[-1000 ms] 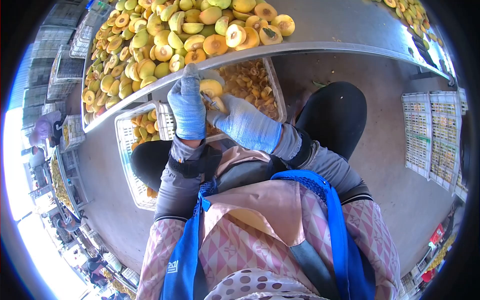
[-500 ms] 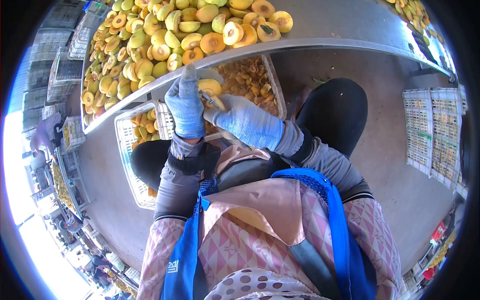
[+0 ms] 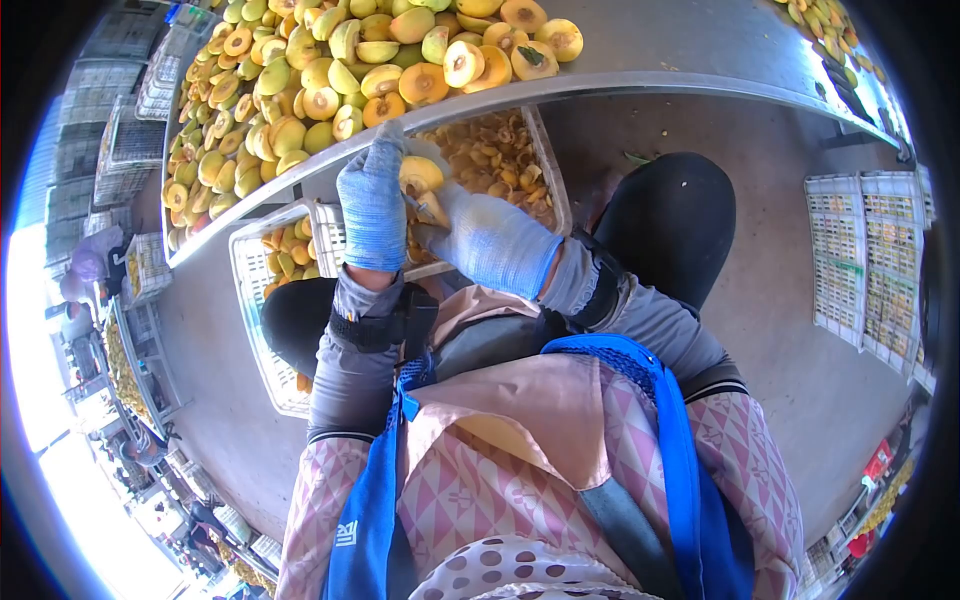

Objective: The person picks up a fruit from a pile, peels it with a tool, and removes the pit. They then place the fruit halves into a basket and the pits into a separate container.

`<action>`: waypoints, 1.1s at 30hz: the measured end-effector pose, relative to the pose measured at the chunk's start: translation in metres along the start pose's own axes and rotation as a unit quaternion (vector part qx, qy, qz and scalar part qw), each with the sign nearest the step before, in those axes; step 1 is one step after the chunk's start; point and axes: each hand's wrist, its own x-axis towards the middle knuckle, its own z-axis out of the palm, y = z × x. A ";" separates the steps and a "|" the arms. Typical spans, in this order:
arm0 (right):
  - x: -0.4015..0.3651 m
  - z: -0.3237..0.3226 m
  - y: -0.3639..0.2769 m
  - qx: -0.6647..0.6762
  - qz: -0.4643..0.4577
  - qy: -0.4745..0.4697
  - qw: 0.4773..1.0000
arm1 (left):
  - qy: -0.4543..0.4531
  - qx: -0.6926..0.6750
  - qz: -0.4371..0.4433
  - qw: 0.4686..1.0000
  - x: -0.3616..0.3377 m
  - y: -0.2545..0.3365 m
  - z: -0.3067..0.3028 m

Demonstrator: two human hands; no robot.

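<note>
My left hand (image 3: 372, 205), in a blue-grey knitted glove, is closed on a yellow peach half (image 3: 420, 175) below the table edge. My right hand (image 3: 492, 238), gloved alike, is closed close beside it. From its fingers shows a small pitting knife (image 3: 430, 208) with a light brown handle; its metal tip is mostly hidden by the left hand. Both hands hang over a crate of brown-orange scraps (image 3: 505, 165). Above them, many cut peach halves (image 3: 300, 100) are heaped on the metal table (image 3: 640, 50).
A white crate of peach pieces (image 3: 325, 240) stands by my left knee. Stacked white crates (image 3: 865, 270) are at the right, more crates (image 3: 130, 150) at the left. My right knee (image 3: 670, 220) is beside the scraps crate. People and fruit-laden tables are at the far left.
Both hands have shifted slightly. My left hand has turned a little, and the knife's metal part, visible before, is now mostly hidden. The peach half stays between the hands.
</note>
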 end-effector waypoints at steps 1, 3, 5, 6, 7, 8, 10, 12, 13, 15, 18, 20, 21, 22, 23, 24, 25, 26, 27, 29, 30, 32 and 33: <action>-0.001 -0.003 -0.005 -0.018 0.024 0.020 0.999 | 0.012 0.007 -0.002 1.000 -0.001 0.002 0.001; -0.005 -0.012 -0.021 -0.054 0.070 0.060 0.994 | 0.033 -0.078 -0.016 0.996 0.000 0.006 0.005; -0.008 -0.010 -0.018 -0.098 0.036 0.069 0.992 | 0.010 -0.102 -0.024 0.994 -0.001 0.012 0.007; -0.010 -0.009 -0.017 -0.120 0.019 0.073 0.990 | -0.021 -0.085 -0.024 0.996 -0.005 0.016 0.006; -0.011 -0.010 -0.017 -0.112 0.033 0.054 0.992 | -0.050 -0.067 -0.024 0.996 -0.007 0.019 0.005; -0.011 -0.010 -0.019 -0.104 0.046 0.034 0.993 | -0.048 -0.064 -0.014 0.997 -0.003 0.012 0.001; -0.010 -0.008 -0.016 -0.051 0.053 0.022 0.997 | -0.046 -0.058 0.004 0.997 0.004 -0.004 -0.002; -0.005 -0.001 -0.008 0.039 0.039 0.036 0.998 | -0.027 -0.072 -0.024 0.997 0.001 -0.002 0.001; -0.005 -0.001 -0.007 0.068 0.027 0.038 0.997 | -0.016 -0.079 -0.038 0.996 0.000 0.000 0.003; -0.003 -0.003 -0.008 0.126 0.002 0.042 0.991 | 0.033 -0.031 0.023 0.999 0.002 -0.003 0.007; -0.001 -0.007 -0.012 0.127 0.013 0.038 0.991 | 0.053 0.021 0.075 0.996 0.003 -0.007 0.007; -0.003 -0.011 -0.017 0.028 0.061 0.025 0.997 | 0.018 0.011 0.062 0.998 0.003 -0.005 0.005; -0.004 -0.011 -0.018 -0.021 0.085 0.017 0.996 | -0.014 -0.012 0.037 0.999 0.003 0.001 0.005; -0.005 -0.011 -0.018 -0.043 0.075 0.010 0.996 | -0.030 -0.020 0.019 0.999 0.003 0.002 0.003; -0.007 -0.012 -0.017 -0.065 0.064 0.004 0.996 | -0.046 -0.027 0.001 0.999 0.002 0.003 0.000; -0.007 -0.014 -0.015 -0.088 0.053 -0.001 0.995 | -0.047 -0.019 -0.007 0.999 0.005 0.001 -0.001; -0.008 -0.013 -0.012 -0.106 0.045 -0.002 0.993 | -0.049 -0.011 -0.017 0.999 0.006 -0.002 -0.002; -0.008 -0.011 -0.009 -0.123 0.037 -0.005 0.992 | -0.058 -0.020 -0.024 0.998 0.007 -0.003 -0.003; -0.008 -0.010 -0.007 -0.140 0.029 -0.007 0.990 | -0.067 -0.029 -0.032 0.997 0.007 -0.003 -0.004; -0.007 -0.011 -0.010 -0.137 0.040 -0.021 0.990 | -0.087 -0.031 -0.032 0.995 0.007 -0.004 -0.007; -0.007 -0.013 -0.011 -0.136 0.046 -0.027 0.989 | -0.099 -0.025 -0.023 0.995 0.007 -0.004 -0.008; -0.010 -0.013 -0.011 -0.144 0.039 -0.023 0.989 | -0.115 0.013 0.023 0.993 0.009 -0.008 -0.011; -0.010 -0.014 -0.012 -0.148 0.035 -0.021 0.988 | -0.119 0.045 0.061 0.990 0.012 -0.014 -0.013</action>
